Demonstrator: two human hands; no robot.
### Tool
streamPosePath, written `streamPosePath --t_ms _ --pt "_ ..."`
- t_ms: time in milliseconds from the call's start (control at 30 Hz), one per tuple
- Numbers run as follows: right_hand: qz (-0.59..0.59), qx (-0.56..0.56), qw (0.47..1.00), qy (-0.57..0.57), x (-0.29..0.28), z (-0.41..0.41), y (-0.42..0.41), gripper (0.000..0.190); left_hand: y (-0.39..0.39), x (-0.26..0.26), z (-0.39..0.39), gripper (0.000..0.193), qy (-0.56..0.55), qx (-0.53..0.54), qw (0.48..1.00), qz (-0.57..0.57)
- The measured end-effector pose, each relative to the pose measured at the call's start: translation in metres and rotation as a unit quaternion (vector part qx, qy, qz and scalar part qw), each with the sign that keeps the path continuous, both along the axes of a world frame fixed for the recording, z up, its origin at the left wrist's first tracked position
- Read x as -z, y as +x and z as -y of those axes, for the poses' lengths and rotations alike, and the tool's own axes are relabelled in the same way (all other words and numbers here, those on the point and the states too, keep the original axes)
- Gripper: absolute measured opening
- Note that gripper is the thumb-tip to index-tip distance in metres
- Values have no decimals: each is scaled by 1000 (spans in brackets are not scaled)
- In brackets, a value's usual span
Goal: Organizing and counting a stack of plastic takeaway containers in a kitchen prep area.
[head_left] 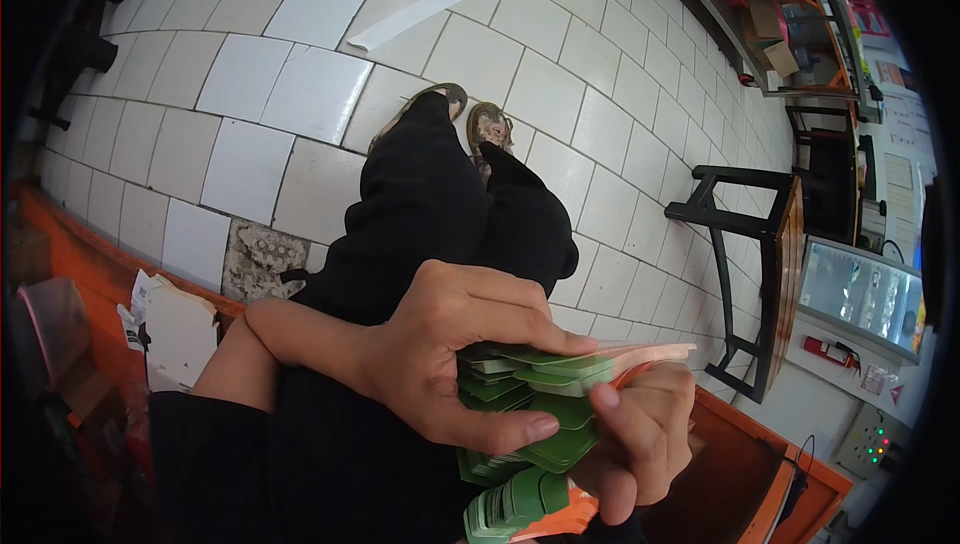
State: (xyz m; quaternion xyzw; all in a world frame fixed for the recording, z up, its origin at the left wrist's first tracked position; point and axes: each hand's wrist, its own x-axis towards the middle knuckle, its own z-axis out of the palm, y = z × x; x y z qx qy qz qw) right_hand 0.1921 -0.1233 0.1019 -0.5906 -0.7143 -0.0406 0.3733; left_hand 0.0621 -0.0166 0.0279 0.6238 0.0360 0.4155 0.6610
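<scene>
A thick stack of green paper cards or flat sleeves (559, 439) with rounded tabs, some with orange and pale parts, lies between my hands, close to my lap. My left hand (457, 349) reaches over it from the left, fingers on the far edge and thumb on the near green tabs. On the other side, my right hand (649, 428) grips the pieces at their orange end. A second fanned bundle of green and orange pieces (517, 506) shows below, partly cut off by the picture's lower edge. What supports this lower bundle is hidden.
A bench with black legs (720, 266) stands to the right. Orange panels (750, 439) border me on both sides. A torn white carton (176, 326) is at left, a white paper strip (405, 18) lies on the tiles, and a metal table (720, 26) stands upper right.
</scene>
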Motion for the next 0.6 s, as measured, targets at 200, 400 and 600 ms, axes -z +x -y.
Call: streamPosePath --t_ms 200,400,600 --pt "-1 -1 1000 16 0 3 4 68 2 -2 -2 50 1 14 1000 9" --pt "-9 -3 1000 -25 -5 3 0 65 0 0 1 50 -7 4 1000 8" --pt "9 -45 999 -12 -4 4 8 58 2 1 2 52 -21 -1 1000 14"
